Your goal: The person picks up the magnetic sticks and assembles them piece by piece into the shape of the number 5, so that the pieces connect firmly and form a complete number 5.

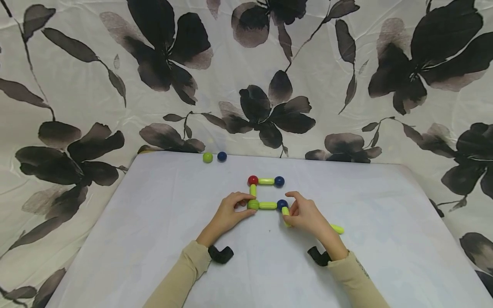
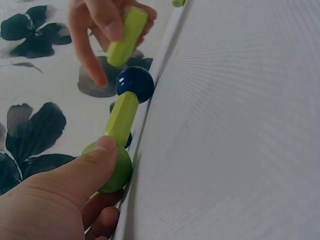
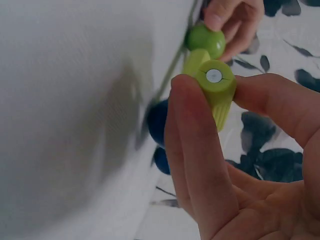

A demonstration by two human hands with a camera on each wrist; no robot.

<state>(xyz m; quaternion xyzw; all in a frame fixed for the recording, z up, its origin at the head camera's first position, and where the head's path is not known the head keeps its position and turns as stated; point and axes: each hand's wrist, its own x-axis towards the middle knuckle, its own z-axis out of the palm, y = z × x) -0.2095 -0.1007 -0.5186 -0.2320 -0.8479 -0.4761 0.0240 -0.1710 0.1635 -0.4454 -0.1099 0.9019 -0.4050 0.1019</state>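
My left hand (image 1: 229,211) pinches a green ball (image 1: 253,205) between thumb and fingers, at the near left corner of a ball-and-rod shape. From this ball, one yellow-green rod (image 1: 267,205) runs right to a blue ball (image 1: 282,203). Another rod (image 1: 253,191) leads back to a red ball (image 1: 253,180), which a further rod (image 1: 266,181) joins to a second blue ball (image 1: 279,182). In my right hand (image 1: 307,214) a short yellow-green rod (image 2: 128,36) is pinched, one end close by the nearer blue ball. Its other end shows a silvery disc in the right wrist view.
A loose green ball (image 1: 207,157) and a blue ball (image 1: 221,156) lie at the white table's (image 1: 173,184) back edge. Partly behind my right wrist lies a loose rod (image 1: 337,229). A floral cloth (image 1: 254,107) hangs behind the table.
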